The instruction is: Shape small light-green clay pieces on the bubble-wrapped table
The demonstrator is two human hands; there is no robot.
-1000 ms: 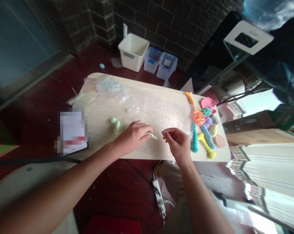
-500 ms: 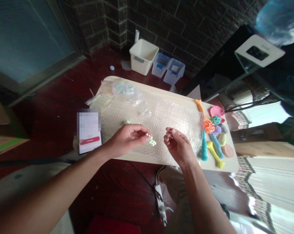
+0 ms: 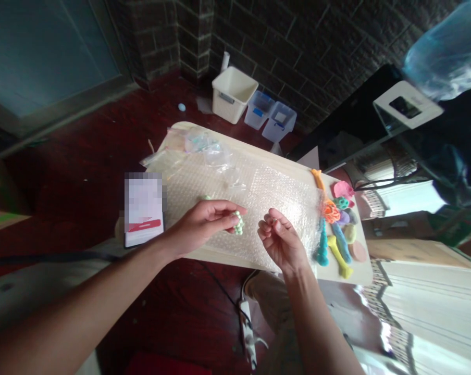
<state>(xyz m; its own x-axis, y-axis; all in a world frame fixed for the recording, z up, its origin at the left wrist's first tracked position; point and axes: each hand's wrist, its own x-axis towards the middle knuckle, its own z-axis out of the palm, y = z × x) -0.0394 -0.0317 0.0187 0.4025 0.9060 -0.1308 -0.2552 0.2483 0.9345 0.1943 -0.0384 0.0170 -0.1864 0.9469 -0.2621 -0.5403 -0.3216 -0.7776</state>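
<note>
Between the thumb and fingers of my left hand (image 3: 208, 221) is a small cluster of pale green beads (image 3: 238, 224), its lower part sticking out below the fingertips. My right hand (image 3: 282, 234) is held a short way to the right, thumb pressed to the curled fingers in a pinch. Whatever lies in that pinch is too small to name. Both hands are above a sheet of bubble wrap (image 3: 255, 195) spread on the table. Another bit of pale green shows just behind my left hand, mostly hidden by it.
Clear plastic bags (image 3: 214, 153) lie at the table's far left. Colourful soft pieces, among them a yellow bone-shaped one (image 3: 339, 255) and a teal one (image 3: 322, 242), crowd the right end. A pale bin (image 3: 231, 96) stands on the floor behind. A power strip (image 3: 248, 333) is below the table.
The bead cluster has turned in my left hand and hangs more downward. My right fingers have curled in more tightly. The whole view has tilted slightly.
</note>
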